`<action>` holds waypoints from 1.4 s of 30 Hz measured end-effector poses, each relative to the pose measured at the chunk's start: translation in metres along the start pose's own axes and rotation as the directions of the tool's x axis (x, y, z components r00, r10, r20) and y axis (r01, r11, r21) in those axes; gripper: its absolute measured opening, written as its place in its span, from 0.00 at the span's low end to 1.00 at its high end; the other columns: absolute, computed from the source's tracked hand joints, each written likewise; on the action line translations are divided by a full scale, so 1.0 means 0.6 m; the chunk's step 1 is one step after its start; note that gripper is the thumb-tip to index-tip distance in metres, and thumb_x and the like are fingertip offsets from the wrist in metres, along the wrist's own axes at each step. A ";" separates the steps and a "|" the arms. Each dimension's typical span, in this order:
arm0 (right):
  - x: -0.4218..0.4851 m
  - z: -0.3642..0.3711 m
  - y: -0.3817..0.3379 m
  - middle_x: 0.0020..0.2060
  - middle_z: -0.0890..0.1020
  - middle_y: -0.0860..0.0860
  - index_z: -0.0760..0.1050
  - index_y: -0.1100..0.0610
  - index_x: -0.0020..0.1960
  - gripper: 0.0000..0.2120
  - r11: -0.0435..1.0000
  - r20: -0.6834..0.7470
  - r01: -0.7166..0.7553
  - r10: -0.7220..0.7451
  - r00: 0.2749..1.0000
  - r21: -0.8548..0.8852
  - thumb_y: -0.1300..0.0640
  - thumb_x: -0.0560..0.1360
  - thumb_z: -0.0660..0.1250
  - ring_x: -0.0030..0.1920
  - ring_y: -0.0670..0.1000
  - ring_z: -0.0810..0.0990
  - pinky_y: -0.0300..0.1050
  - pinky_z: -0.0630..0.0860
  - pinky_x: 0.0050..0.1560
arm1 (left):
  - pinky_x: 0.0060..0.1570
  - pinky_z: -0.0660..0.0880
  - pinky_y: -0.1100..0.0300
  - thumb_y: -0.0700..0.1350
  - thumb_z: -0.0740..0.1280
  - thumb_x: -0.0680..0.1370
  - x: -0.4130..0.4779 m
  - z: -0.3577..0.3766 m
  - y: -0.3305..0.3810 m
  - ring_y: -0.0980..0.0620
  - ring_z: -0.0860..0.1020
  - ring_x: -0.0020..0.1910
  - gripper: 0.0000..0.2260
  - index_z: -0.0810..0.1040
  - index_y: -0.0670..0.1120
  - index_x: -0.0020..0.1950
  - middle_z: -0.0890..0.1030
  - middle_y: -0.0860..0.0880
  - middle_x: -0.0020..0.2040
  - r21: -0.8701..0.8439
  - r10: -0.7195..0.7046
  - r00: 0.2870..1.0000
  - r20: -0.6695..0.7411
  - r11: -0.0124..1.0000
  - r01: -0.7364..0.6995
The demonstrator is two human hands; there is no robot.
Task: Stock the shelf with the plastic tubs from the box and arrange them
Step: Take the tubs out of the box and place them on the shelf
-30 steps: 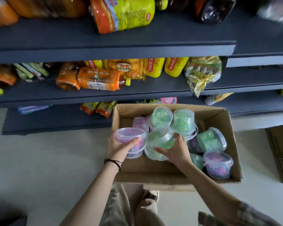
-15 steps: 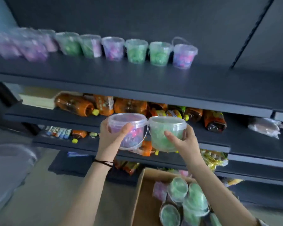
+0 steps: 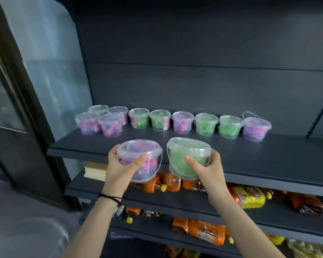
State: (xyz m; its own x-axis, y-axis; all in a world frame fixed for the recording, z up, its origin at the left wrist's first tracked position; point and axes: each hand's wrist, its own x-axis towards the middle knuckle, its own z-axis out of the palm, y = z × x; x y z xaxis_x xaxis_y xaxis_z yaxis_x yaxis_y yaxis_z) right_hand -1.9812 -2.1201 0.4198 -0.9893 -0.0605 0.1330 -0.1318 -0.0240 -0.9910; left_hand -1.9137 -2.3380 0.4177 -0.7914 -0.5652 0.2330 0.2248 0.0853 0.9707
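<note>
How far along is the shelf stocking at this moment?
Done: a row of tubs already stands along the back of the upper shelf. In hand: the left hand holds a pink tub, the right hand a green tub, neither set down yet. Left: placing both; the box is out of view.

Ten tubs on the shelf — plus one pink tub and one green tub off it

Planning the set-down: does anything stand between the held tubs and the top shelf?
Nothing visible does. The left hand holds the pink tub and the right hand the green tub at the front edge of the shelf; bare surface lies ahead, before the back row.
</note>
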 end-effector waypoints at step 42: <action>0.338 0.279 0.117 0.68 0.69 0.49 0.53 0.52 0.73 0.48 0.929 -0.025 0.027 -0.039 0.999 -0.369 0.48 0.64 0.79 0.66 0.53 0.71 0.47 0.72 0.60 | 0.56 0.67 0.62 0.48 0.79 0.67 0.409 0.023 -0.166 0.51 0.71 0.59 0.40 0.61 0.41 0.71 0.71 0.46 0.67 0.166 -0.140 0.986 -0.094 0.974 0.154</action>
State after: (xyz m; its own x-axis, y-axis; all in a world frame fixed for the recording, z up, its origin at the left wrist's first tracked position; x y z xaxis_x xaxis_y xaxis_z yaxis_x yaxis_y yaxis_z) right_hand -2.1803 -2.3009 0.3796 -0.9846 -0.0346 0.1714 -0.1727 0.3444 -0.9228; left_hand -2.1381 -2.4741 0.3790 -0.7581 -0.6462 0.0879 0.0023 0.1322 0.9912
